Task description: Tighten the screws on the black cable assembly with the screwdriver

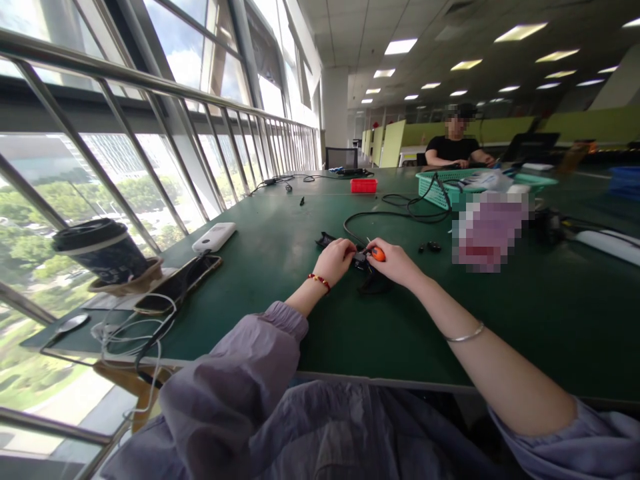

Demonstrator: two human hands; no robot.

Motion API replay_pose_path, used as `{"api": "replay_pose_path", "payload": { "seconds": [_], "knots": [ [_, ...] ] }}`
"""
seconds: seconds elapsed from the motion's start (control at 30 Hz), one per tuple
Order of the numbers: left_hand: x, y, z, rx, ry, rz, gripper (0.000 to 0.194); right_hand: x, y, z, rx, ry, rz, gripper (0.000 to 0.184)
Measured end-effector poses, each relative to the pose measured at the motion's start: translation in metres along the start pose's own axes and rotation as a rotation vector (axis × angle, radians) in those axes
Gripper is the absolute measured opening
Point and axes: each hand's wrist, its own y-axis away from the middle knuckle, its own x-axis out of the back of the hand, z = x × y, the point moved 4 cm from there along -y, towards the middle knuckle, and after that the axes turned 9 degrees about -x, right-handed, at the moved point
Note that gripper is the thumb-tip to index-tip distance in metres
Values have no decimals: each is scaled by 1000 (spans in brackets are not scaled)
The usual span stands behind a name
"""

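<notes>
Two hands meet at a small black part

The small black part (359, 260) sits between the fingertips of the two hands, over the dark green tabletop (275, 267). The left hand (341, 257) pinches its near side; the right hand (393, 262) grips an orange-handled tool (379, 255), its fingertips beside the part. Just beyond the left hand's fingers lies a black casing piece (326, 239). From behind the hands a black cable (373, 213) curves away toward a green plastic basket (435, 192), past the right hand and to its right. Small black pieces (433, 247) lie near the right hand, on its right. Straight beyond both hands stands a red tray (363, 186). Well left of the left hand are a white device (215, 237), a phone (180, 287) and a lidded coffee cup (103, 253)
</notes>
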Motion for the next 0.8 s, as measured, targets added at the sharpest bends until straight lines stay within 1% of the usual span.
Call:
{"api": "replay_pose_path", "payload": {
  "seconds": [0.1,0.2,0.37,0.5,0.57,0.7,0.8],
  "knots": [
    [1,0,2,16,9,11,12,0,0,0,-14,-1,-15,19],
    [2,-1,3,59,76,37,12,1,0,0,-20,8,-18,19],
    [-2,-2,-6,223,300,67,9,2,1,0,-9,21,-9,20],
    [-10,-3,-14,345,527,34,8,2,1,0,-21,30,-9,20],
    [-13,-3,-15,392,592,21,8,2,1,0,-25,34,-15,20],
    [-13,-4,-15,415,600,30,9,2,0,0,-28,44,-21,20],
    [-12,-6,-15,407,519,39,8,2,0,0,-31,42,-24,19]
  ]
}}
